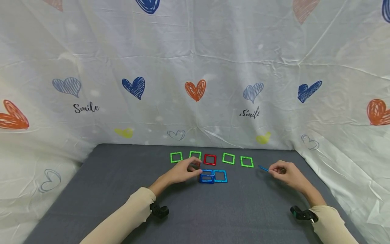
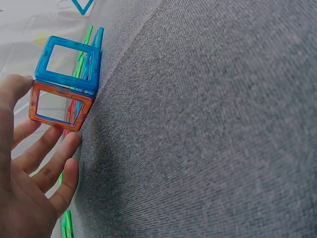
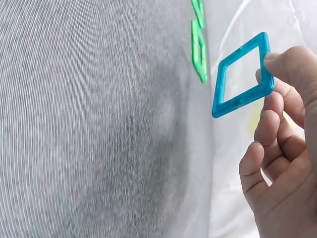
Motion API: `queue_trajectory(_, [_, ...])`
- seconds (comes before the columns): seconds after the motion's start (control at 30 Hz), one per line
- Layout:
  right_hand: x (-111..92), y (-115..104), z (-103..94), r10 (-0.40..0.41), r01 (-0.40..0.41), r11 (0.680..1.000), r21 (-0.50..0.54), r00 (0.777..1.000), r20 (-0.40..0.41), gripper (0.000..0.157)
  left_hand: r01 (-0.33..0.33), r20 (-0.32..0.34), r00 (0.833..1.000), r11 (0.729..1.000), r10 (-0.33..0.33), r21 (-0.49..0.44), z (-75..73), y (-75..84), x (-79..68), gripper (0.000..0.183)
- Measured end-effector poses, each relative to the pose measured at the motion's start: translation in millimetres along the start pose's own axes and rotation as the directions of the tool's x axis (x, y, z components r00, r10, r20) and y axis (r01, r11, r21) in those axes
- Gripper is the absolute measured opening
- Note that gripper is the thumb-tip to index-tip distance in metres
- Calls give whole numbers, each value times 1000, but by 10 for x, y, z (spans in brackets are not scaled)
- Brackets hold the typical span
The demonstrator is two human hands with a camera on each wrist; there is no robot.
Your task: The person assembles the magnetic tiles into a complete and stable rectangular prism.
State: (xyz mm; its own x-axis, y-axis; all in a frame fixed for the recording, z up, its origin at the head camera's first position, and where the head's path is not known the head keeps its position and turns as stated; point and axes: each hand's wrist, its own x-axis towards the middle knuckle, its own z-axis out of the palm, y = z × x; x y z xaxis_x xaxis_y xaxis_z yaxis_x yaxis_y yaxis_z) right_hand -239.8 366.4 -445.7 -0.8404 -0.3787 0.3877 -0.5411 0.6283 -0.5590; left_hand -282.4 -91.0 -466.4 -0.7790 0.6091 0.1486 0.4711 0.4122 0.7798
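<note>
Near the middle of the table, my left hand (image 1: pixel 184 170) holds a square orange frame tile (image 2: pixel 48 120). Its thumb is at the tile's upper corner and its fingers lie along the lower edge. A standing blue frame tile (image 2: pixel 63 78) meets the orange one edge to edge. More blue shows behind them, and in the head view a light blue tile (image 1: pixel 226 176) lies flat to the right of this cluster. Off to the right, my right hand (image 1: pixel 287 173) pinches another blue frame tile (image 3: pixel 242 99) by one side, between thumb and fingers, above the table.
Behind the cluster lies a row of flat tiles: a red one (image 1: pixel 210 155), with green ones (image 1: pixel 171 157) to its left and others (image 1: pixel 246 166) to its right. The grey table (image 1: pixel 231 213) ends at the back against a white cloth (image 1: pixel 213 115) printed with hearts.
</note>
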Motion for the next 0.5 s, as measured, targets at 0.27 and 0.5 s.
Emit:
queue_trajectory(0.27, [81,-43,91,-44,44,999,2,999,-11,15,-10,2,1000,1000,10,-2,2,-22,8,44])
queue_trajectory(0.5, [160,-102,174,-39,39,999,24,999,-25,11,-9,3,1000,1000,9,5,4,-19,14,44])
